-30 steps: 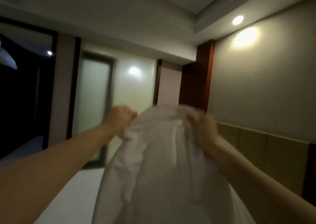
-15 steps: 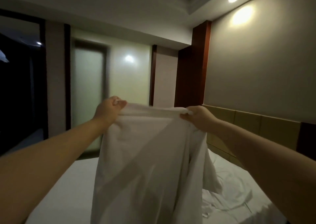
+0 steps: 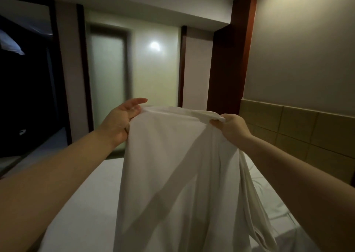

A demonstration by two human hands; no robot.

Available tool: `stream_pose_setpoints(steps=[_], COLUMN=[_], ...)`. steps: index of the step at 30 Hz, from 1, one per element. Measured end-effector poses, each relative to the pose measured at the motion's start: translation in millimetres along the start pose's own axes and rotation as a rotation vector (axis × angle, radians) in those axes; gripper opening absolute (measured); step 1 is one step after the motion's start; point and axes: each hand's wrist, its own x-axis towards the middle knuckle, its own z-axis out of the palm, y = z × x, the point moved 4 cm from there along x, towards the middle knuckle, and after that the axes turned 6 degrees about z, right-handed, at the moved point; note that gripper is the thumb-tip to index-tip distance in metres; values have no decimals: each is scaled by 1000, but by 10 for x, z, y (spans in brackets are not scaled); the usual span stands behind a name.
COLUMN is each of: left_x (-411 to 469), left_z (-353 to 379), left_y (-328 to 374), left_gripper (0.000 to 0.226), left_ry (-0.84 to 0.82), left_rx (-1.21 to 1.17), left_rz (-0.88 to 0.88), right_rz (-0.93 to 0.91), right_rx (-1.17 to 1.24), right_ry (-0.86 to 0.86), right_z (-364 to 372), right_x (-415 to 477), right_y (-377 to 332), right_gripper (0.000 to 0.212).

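Left hand (image 3: 120, 122), right hand (image 3: 233, 126) on raised white sheet (image 3: 172, 165)

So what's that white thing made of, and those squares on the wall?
The white sheet looks like thin cotton-type cloth, matte: it hangs in soft folds from the right hand and shadows show through it. The tan wall squares look like padded panels, maybe leatherette or fabric; seams divide them, but it is too dim to be sure.
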Motion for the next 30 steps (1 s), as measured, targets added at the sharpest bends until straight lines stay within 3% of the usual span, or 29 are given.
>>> stream_pose_setpoints(steps=[3, 6, 8, 10, 12, 14, 19, 22, 25, 27, 30], left_x=[39, 21, -50, -143, -250, -377, -641, -676, -805, -891, -918], left_z=[22, 123, 296, 505, 672, 780, 772, 535, 384, 291, 156], left_y=[-9, 39, 79, 99, 69, 10, -42, -62, -115, -110, -72], left_gripper=[45, 32, 31, 34, 37, 36, 25, 23, 22, 44, 62], left_ry=[93, 224, 265, 249, 198, 128, -5, 8, -99, -175, -242], left_rx=[85, 115, 74, 116, 305, 456, 755, 769, 649, 535, 594], left_rz=[-4, -6, 9, 61, 176, 270, 392, 349, 240, 188, 220], right_rz=[16, 111, 204, 279, 302, 278, 195, 211, 168, 117, 75], right_rx=[103, 421, 611, 713, 754, 777, 801, 925, 958, 900, 797], right_ry=[118, 378, 418, 353, 269, 198, 178, 85, 17, 23, -33], right_z=[-67, -218, -168, 2, 203, 387, 672, 783, 881, 923, 1005], right_x=[57, 27, -70, -200, -359, -540, -945, -1115, -1200, -1243, -1278], right_y=[53, 95, 70, -28, -173, -349, -562, -627, -725, -773, -815], right_gripper=[22, 27, 30, 32, 25, 12, 12, 6, 1, 4, 4])
